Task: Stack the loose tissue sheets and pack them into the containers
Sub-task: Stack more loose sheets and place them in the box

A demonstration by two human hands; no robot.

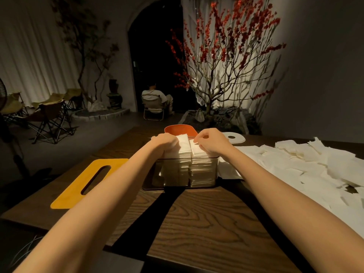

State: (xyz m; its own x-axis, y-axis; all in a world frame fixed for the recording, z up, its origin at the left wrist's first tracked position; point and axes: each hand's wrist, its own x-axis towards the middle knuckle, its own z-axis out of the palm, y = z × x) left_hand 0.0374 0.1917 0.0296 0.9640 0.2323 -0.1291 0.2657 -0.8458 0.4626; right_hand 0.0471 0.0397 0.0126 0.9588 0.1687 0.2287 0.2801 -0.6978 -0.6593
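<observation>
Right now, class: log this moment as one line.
left hand on left stack | right hand on right stack | box full | loose sheets remain

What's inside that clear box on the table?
The clear box holds two side-by-side stacks of white tissues, rising above its rim. Both hands cover the stacks' outer edges; the bottom is hidden.
</observation>
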